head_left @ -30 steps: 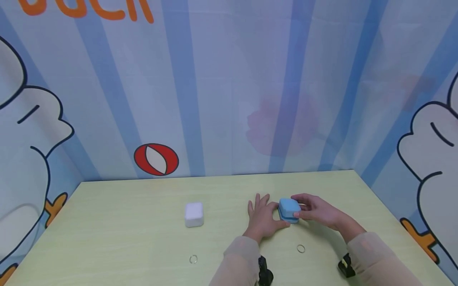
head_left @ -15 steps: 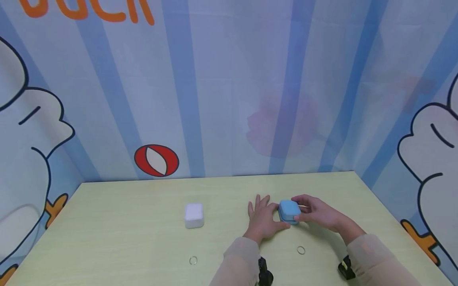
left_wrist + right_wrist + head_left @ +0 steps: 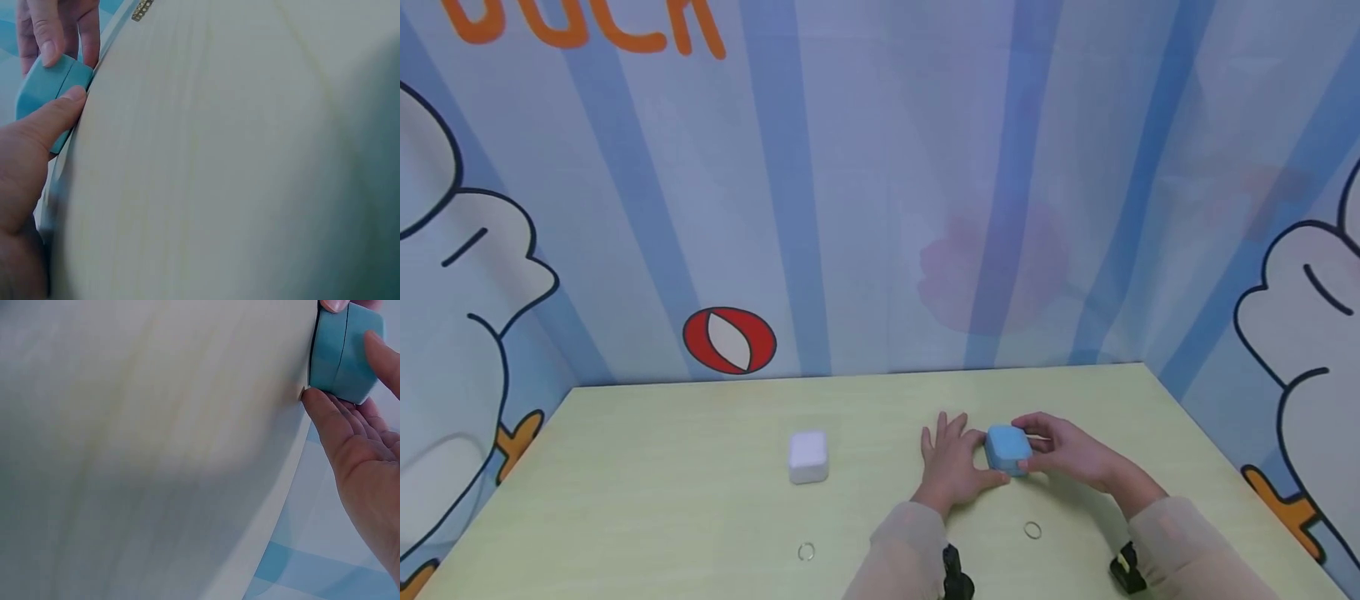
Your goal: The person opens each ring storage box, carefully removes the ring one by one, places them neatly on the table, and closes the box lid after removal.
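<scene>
Between the two hands stands a small blue jewelry box (image 3: 1006, 443) with rounded corners, on the table. Its lid sits down on the base, with a thin seam visible on the box (image 3: 47, 90) in the left wrist view. My left hand (image 3: 952, 468) grips the lower part from the left, thumb at the near side and forefinger at the far left. From the right, my right hand (image 3: 1063, 448) holds the box, its thumb on the upper part. In the right wrist view, fingers of both hands touch the box (image 3: 337, 353); its inside is hidden.
A similar pale lilac box (image 3: 808, 457) stands on the table left of the hands. One thin ring (image 3: 807, 558) lies nearer, below that box, and another ring (image 3: 1033, 538) lies just in front of the blue box. Printed fabric walls (image 3: 865, 208) enclose the table's back and sides.
The blue lid, tilted and slightly apart from the base a second ago, has come down level onto it. Both hands have kept nearly the same place.
</scene>
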### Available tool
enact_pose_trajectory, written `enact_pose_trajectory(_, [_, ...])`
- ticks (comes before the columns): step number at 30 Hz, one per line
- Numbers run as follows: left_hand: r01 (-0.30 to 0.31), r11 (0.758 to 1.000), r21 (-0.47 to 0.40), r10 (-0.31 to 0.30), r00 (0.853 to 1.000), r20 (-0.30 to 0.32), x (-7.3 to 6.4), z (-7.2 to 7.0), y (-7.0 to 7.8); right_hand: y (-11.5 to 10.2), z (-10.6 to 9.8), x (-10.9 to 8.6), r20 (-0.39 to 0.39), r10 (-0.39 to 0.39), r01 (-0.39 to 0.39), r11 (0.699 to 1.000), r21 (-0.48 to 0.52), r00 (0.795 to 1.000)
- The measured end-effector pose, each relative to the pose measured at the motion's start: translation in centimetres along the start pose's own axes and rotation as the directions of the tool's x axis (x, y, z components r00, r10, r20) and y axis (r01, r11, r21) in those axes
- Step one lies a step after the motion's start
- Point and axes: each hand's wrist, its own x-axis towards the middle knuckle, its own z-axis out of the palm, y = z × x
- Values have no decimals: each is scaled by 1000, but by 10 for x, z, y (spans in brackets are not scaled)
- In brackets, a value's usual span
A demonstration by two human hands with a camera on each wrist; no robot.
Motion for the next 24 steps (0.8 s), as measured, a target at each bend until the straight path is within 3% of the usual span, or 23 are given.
enact_pose_trajectory(24, [6,1000,-3,-6,1000,0,-1,1,0,-2,4,-2,-21,5,-5,1000,7,1000])
